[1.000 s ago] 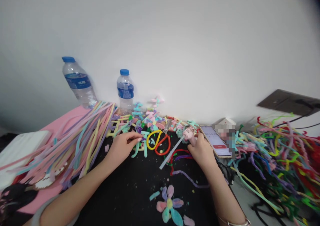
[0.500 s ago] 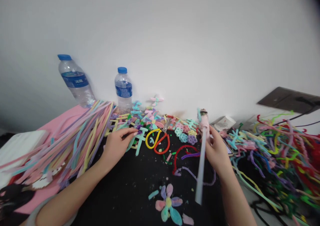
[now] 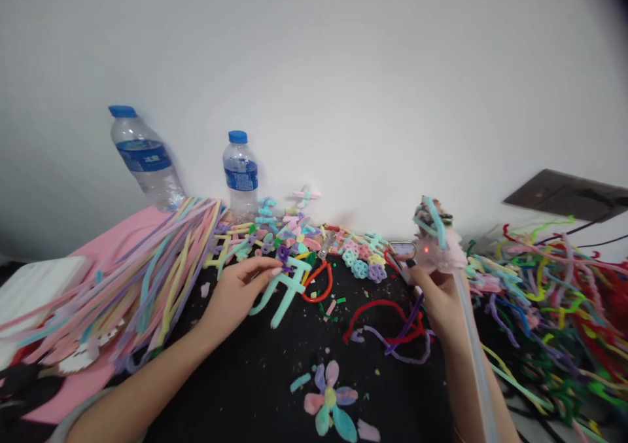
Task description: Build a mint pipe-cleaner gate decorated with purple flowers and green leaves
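My left hand pinches a mint-green pipe-cleaner shape with crossbars and a small purple curl. It is held just above the black work surface, in front of scissors; it partly covers their yellow handle, while the red one shows. On the right, my right hand is wrapped round a pink hot glue gun with a small red light. A translucent glue stick runs back from it over my forearm. Red and purple pipe cleaners lie beside that hand. A pastel flower rests near the front.
Two water bottles lean or stand by the wall. Pastel pipe cleaners spread over the left side; a tangled coloured heap fills the right. Small finished pieces line the back. A cable runs from a wall socket.
My left hand has lifted the mint-green shape and brought it right, in front of the scissors. My right hand has moved right with the glue gun, which is turned; the red and purple pipe cleaners have shifted.
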Demonstrator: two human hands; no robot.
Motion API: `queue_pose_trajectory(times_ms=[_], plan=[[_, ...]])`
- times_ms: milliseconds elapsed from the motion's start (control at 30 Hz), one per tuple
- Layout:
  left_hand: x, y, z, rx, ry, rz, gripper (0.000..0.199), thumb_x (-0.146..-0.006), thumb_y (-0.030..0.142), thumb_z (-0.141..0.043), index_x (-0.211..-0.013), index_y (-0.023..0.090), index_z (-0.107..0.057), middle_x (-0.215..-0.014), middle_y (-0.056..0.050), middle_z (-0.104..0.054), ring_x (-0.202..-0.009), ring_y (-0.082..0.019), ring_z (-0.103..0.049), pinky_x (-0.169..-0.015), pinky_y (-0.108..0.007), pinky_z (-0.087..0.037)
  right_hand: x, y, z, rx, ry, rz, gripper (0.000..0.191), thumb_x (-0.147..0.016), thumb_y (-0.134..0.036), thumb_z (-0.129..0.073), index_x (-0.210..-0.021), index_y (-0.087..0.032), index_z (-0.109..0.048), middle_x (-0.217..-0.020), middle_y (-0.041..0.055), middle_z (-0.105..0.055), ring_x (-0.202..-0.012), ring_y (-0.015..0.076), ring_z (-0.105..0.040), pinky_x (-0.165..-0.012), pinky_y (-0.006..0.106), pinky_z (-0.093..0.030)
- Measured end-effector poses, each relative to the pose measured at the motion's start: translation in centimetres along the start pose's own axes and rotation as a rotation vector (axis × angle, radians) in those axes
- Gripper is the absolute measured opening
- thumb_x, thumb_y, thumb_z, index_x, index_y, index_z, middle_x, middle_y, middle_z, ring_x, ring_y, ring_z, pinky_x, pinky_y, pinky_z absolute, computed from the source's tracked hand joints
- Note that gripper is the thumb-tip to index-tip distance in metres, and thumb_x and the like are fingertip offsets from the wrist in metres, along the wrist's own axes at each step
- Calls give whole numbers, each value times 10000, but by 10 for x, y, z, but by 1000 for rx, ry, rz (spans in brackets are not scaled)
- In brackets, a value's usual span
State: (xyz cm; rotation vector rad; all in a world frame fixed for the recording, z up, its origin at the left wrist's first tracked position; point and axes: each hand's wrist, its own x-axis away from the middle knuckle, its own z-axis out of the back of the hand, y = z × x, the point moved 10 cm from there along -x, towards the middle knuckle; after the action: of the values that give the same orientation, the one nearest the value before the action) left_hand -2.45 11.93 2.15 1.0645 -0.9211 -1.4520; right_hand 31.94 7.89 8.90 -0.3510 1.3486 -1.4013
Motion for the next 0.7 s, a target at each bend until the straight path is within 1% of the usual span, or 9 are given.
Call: queue_pose_trajectory(times_ms=[67, 133, 233, 300, 367, 467, 533, 600, 700], plan=[[5, 7, -12, -49, -76, -34, 178, -780, 339, -618, -833, 198, -713, -840, -31, -715, -774, -187, -639, -672, -263, -490, 7, 10, -10, -86, -66, -96, 159, -772, -321, -618, -830, -179, -577, -729, 20, -604, -622, 148, -550, -566, 267, -454], [10, 14, -20, -98, -129, -84, 161, -801, 316, -594, -827, 210, -712, -834, -25, -713, -767, -187, -633, -677, -275, -478, 17, 14, -28, -183, -197, -161, 211, -806, -366, -581, -708, -185, -532, -553, -26, -501, -482, 111, -445, -467, 239, -386], [15, 23, -26, -164, -178, -177, 154, -829, 271, -564, -802, 216, -705, -817, -15, -715, -764, -182, -633, -746, -305, -461, 36, 12, -56, -213, -444, -218, 269, -812, -429, -567, -699, -187, -537, -469, -57, -413, -407, 92, -348, -407, 230, -331], [18, 27, -27, -173, -191, -233, 144, -835, 233, -562, -791, 217, -698, -833, -7, -720, -799, -175, -640, -806, -310, -447, 46, 10, -67, -130, -548, -211, 238, -775, -416, -619, -777, -179, -593, -499, -38, -477, -437, 110, -412, -424, 235, -372], [20, 31, -29, -158, -200, -274, 139, -840, 196, -560, -802, 217, -692, -845, 0, -719, -816, -160, -644, -818, -285, -448, 52, 7, -74, -46, -610, -170, 237, -764, -381, -641, -871, -170, -636, -609, 4, -588, -534, 144, -516, -496, 251, -444], [24, 37, -32, -125, -219, -328, 152, -847, 152, -549, -820, 211, -687, -835, 6, -712, -793, -134, -643, -767, -231, -464, 59, 0, -85, -15, -675, -103, 240, -799, -341, -609, -965, -177, -665, -851, 49, -680, -740, 190, -613, -675, 294, -506], [27, 41, -33, -115, -227, -349, 163, -849, 131, -544, -820, 206, -687, -831, 5, -710, -783, -127, -642, -741, -213, -469, 63, -8, -93, -16, -716, -62, 243, -812, -329, -598, -991, -185, -677, -934, 58, -687, -835, 211, -625, -758, 314, -505], [30, 43, -34, -112, -227, -361, 170, -847, 116, -545, -815, 201, -688, -831, 2, -711, -787, -126, -644, -733, -205, -471, 65, -15, -98, -11, -745, -25, 258, -818, -329, -592, -1015, -187, -680, -927, 59, -690, -842, 216, -628, -764, 315, -507], [33, 45, -33, -110, -217, -382, 171, -840, 101, -552, -809, 198, -688, -827, 4, -716, -791, -124, -650, -749, -200, -474, 67, -21, -102, 24, -769, 6, 262, -827, -326, -572, -1012, -178, -683, -852, 51, -689, -748, 196, -621, -690, 291, -515]])
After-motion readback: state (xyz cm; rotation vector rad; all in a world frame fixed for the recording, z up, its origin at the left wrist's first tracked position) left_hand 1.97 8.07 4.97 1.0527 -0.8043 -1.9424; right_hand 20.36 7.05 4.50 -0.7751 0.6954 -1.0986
